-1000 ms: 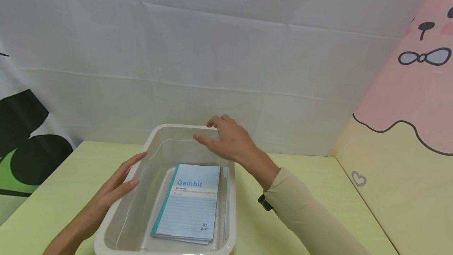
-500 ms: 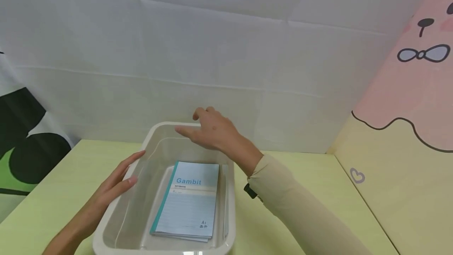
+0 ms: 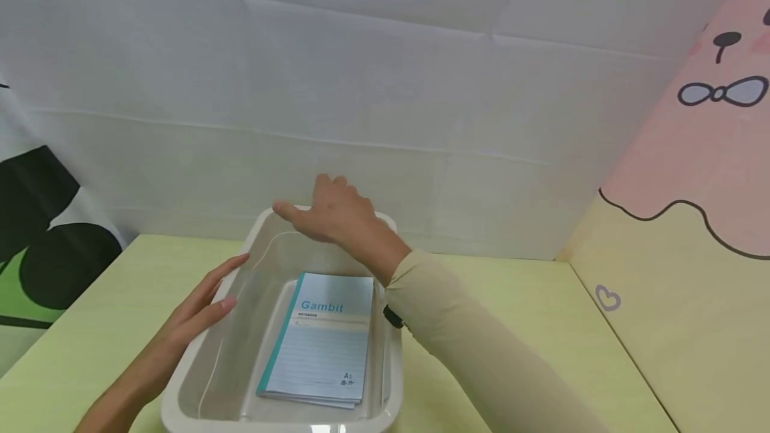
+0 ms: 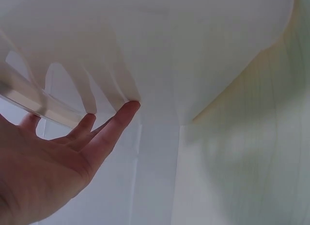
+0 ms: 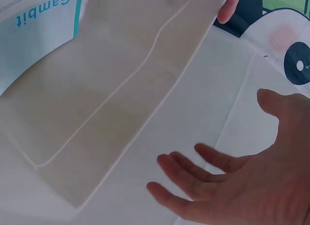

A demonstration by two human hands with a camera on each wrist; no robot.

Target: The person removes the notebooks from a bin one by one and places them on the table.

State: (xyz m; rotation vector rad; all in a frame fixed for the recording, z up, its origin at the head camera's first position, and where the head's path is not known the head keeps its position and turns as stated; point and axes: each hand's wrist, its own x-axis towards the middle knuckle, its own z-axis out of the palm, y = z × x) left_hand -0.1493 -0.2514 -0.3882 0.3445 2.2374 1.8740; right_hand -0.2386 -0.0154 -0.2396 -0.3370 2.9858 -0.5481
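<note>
A light grey plastic basin (image 3: 225, 353) stands on the table. Inside lies a pale blue notebook (image 3: 319, 353) with a teal spine and "Gambit" on its cover; another cover edge shows under it. My left hand (image 3: 195, 309) is at the basin's left side, its thumb by the rim. In the left wrist view, extended fingertips (image 4: 131, 106) touch the basin's outer wall. My right hand (image 3: 333, 212) hovers over the far rim, holding nothing. Its fingers are spread and loosely bent in the right wrist view, apart from the basin wall (image 5: 121, 104).
A pale yellow-green table (image 3: 481, 326) carries the basin. Behind it hangs a white cloth backdrop (image 3: 373, 85), close to the basin's far end. On the right rises a panel (image 3: 680, 232) with a pink cartoon figure. A thin flat edge (image 3: 385, 366) shows along the basin's right inner wall.
My right hand has moved left across the basin's far end, from its right corner towards the left one. The left hand, basin and notebook have stayed in place.
</note>
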